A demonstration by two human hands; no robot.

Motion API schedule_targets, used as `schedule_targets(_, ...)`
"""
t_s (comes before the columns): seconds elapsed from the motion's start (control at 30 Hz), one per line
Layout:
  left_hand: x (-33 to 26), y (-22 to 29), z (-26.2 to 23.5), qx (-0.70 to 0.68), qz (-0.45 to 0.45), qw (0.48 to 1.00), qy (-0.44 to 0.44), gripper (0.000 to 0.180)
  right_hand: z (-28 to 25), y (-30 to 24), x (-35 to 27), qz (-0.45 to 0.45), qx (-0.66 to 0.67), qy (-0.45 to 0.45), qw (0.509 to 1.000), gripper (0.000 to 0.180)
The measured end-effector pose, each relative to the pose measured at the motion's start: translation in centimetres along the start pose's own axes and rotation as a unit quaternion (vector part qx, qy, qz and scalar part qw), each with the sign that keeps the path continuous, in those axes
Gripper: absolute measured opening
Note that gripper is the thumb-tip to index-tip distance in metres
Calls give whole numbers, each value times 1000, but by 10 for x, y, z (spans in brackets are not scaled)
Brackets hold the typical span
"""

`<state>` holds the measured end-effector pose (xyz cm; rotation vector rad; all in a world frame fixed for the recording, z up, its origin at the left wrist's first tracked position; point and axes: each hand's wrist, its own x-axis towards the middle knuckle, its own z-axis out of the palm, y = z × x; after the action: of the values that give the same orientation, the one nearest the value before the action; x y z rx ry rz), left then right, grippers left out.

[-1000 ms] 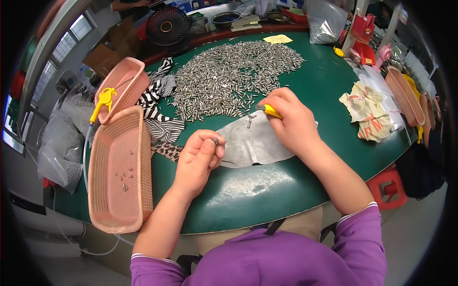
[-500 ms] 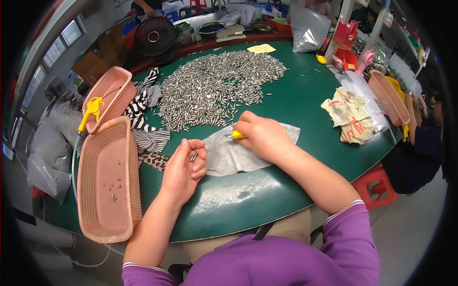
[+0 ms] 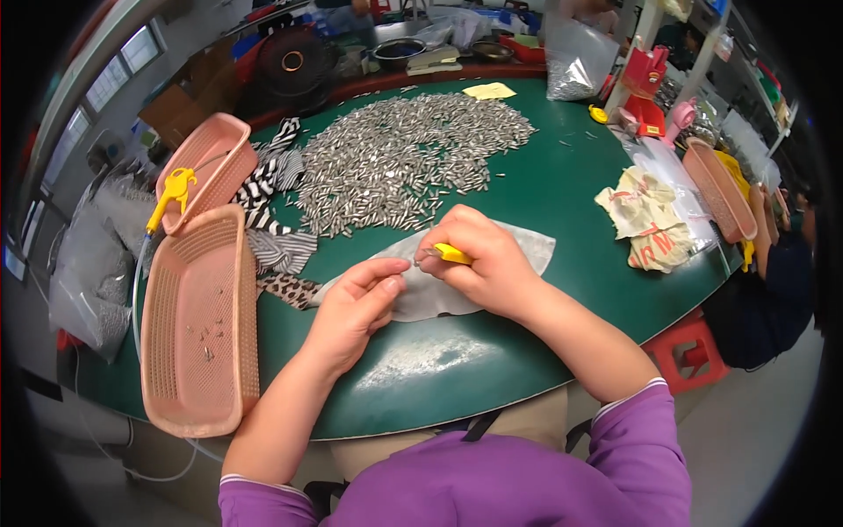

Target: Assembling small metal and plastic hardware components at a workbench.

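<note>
My left hand [image 3: 356,303] is closed in front of me, thumb and forefinger pinched around a tiny piece. The small metal pins seen in its curled fingers earlier are now hidden. Close to those fingertips, almost touching, my right hand [image 3: 479,263] grips a small yellow-handled tool [image 3: 452,254]; its exact kind is hidden by the fingers. Both hands are above a grey cloth [image 3: 527,250] spread on the green table. Beyond them lies a wide heap of short silvery metal pins [image 3: 395,158].
At left stand two pink plastic baskets [image 3: 158,351], the nearer with a few pins in it; a yellow air gun [image 3: 173,198] lies across the farther one. Striped rags [image 3: 281,250] lie beside them. To the right are a cream rag [image 3: 645,215] and another pink basket [image 3: 716,193].
My left hand has turned over and moved up and right, bringing its fingertips to the right hand's. The right hand has tilted the yellow-handled tool. The view has shifted slightly.
</note>
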<state>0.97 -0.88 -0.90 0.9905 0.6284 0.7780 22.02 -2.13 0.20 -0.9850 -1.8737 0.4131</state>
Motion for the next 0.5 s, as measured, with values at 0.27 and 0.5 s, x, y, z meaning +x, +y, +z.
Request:
schedule_targets(0.27, -4, -3, -3, -16, -33, 998, -52, 22, 6, -10, -5, -3, 79, -44, 996, 20)
schedule_targets(0.5, -5, -5, -2, 32, 42, 998, -30, 18, 8, -9, -8, 2, 78, -35, 996, 23)
